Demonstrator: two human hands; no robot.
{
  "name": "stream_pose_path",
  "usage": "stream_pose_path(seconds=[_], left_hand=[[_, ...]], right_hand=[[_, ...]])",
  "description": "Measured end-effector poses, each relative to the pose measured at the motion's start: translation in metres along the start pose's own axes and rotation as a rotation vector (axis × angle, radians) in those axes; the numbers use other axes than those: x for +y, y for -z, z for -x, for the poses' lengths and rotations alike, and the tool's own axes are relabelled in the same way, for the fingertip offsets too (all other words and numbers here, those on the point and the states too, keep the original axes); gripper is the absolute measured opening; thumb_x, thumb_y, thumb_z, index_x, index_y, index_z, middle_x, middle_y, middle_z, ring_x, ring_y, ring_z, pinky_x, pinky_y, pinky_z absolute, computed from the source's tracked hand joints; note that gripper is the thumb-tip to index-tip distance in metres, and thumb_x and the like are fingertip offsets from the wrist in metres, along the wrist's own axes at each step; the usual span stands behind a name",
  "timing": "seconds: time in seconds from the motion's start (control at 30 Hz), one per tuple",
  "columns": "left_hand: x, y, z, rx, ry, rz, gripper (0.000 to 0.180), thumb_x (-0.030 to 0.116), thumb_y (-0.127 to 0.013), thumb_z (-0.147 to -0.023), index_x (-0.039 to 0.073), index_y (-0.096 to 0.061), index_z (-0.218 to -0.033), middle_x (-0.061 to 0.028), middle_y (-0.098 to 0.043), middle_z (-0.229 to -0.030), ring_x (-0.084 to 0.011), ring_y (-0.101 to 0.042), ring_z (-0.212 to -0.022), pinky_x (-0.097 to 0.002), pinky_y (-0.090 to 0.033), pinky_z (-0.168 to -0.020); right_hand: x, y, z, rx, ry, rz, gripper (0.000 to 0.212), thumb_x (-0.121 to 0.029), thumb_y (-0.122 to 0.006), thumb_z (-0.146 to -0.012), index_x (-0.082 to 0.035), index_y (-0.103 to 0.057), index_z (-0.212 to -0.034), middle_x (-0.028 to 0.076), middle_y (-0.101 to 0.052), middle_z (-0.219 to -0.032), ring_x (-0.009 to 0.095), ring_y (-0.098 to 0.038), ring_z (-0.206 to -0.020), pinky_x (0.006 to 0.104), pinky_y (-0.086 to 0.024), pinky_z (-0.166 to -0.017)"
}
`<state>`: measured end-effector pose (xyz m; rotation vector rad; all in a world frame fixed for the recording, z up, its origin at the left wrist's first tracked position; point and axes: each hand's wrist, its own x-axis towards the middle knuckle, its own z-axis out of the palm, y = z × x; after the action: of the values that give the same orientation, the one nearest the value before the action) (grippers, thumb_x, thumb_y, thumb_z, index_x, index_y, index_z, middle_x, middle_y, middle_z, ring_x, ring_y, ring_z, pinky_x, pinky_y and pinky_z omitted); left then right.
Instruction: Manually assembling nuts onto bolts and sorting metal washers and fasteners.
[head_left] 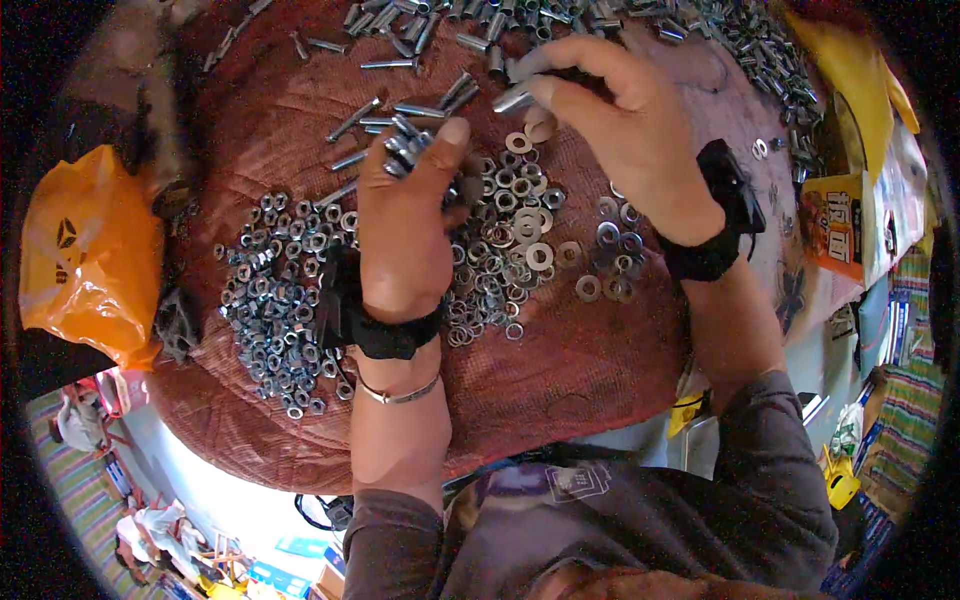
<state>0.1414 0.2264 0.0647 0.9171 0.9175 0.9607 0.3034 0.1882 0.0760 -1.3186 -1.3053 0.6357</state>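
Over at the far middle of the red quilted cloth (560, 370), the right hand (625, 130) pinches a silver bolt (515, 97) between thumb and fingertips. Its long axis runs roughly left-right with a slight tilt, the free end poking out left and a bit near, the other end buried under the fingers. It's plain shiny steel, short and smooth-looking; can't make out threads from here.

Left hand (405, 225) sits just left of it, knuckles up, fingers curled around a small bunch of bolts (405, 148) whose ends stick out past the fingertips toward the far side. So both hands are closed on hardware, neither spread wide. Both wrists have black straps (715, 215) on them, and the left one also has a thin metal bangle (400, 395).

Stuff around: a big heap of nuts (275, 310) lies left of the left wrist, and a pile of flat washers (515, 245) fills the gap between the two hands, partly hidden under the left palm. Loose long bolts (390, 110) are scattered on the cloth just beyond the left fingertips, with a thicker spread of them (520, 18) along the far edge and more small hardware (770, 65) trailing down the far right. An orange plastic bag (90, 250) sits off the cloth on the left, and a yellow bag (850, 90) plus a printed orange box (835, 225) sit on the right.
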Motion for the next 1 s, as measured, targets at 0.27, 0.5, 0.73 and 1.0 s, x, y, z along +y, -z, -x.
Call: stream_pose_path(seconds=[0.27,0.5,0.73,1.0], left_hand=[[-0.003,0.004,-0.005,0.034,-0.038,0.091,0.014,0.016,-0.068,-0.079,0.011,-0.059,-0.087,0.0036,-0.059,-0.072,-0.0071,-0.052,-0.057,-0.019,-0.039,-0.048],[0.0,0.009,-0.007,0.07,-0.056,0.209,0.014,0.012,-0.068,-0.078,0.011,-0.058,-0.088,0.0036,-0.06,-0.072,-0.006,-0.052,-0.058,-0.0175,-0.037,-0.047],[-0.002,0.01,-0.007,0.093,-0.021,0.222,0.015,0.012,-0.069,-0.078,0.013,-0.059,-0.09,0.0047,-0.061,-0.073,-0.0061,-0.055,-0.059,-0.018,-0.039,-0.048],[-0.001,0.006,-0.005,0.059,-0.039,0.226,0.015,0.011,-0.068,-0.078,0.012,-0.06,-0.091,0.0045,-0.06,-0.072,-0.0053,-0.055,-0.06,-0.017,-0.039,-0.047]], right_hand=[[0.003,-0.019,-0.012,-0.111,-0.068,-0.021,0.016,-0.014,-0.055,-0.083,0.001,-0.06,-0.085,0.011,-0.062,-0.072,0.02,-0.061,-0.063,0.0304,-0.048,-0.058],[0.043,-0.026,-0.043,-0.286,0.407,0.901,0.021,-0.001,-0.051,-0.075,-0.001,-0.058,-0.095,0.016,-0.06,-0.089,0.034,-0.057,-0.084,0.04,-0.046,-0.07],[0.041,-0.025,-0.037,-0.33,0.375,0.894,0.022,-0.004,-0.056,-0.073,-0.002,-0.057,-0.095,0.017,-0.058,-0.091,0.037,-0.055,-0.086,0.0422,-0.045,-0.071],[0.017,-0.012,-0.012,-0.158,0.199,0.696,0.02,-0.007,-0.056,-0.073,0.0,-0.053,-0.091,0.021,-0.057,-0.087,0.041,-0.054,-0.083,0.0449,-0.045,-0.07]])
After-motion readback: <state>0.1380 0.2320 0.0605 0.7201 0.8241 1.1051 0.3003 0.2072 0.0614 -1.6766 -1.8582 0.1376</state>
